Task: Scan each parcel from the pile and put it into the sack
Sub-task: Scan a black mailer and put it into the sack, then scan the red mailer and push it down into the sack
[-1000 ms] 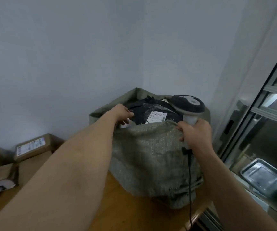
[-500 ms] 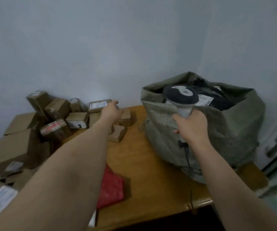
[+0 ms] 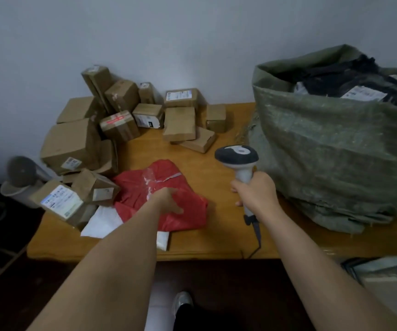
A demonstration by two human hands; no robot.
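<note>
So over at about 9 o'clock on the table (image 3: 216,242) there's the pile of boxes (image 3: 111,125), brown cardboard ones stacked loosely against the wall, labels facing every which way; my guess is they just got dumped there, so each one will need turning before it scans; a grey round thing (image 3: 22,172) sits off the table edge further left, can't tell what it is; moving toward the middle, the red bag (image 3: 142,187) lies flat at the near edge of the pile, partly over a white bag (image 3: 102,223); the left hand (image 3: 168,201) is resting on the red bag's near right corner with fingers spread and curling down, touching it but not clamped on it as far as I can see; looks like that's the next parcel to go; at about 1 o'clock from that hand, the right hand (image 3: 254,194) is wrapped tight round the handle of the scanner (image 3: 236,156), head up and tipped toward the pile, cable trailing off the front edge; makes sense, it's parked ready to point at a label; far right at 3 o'clock the sack (image 3: 336,151) stands open-mouthed, already holding dark parcels with white labels, close enough to drop things straight in.
</note>
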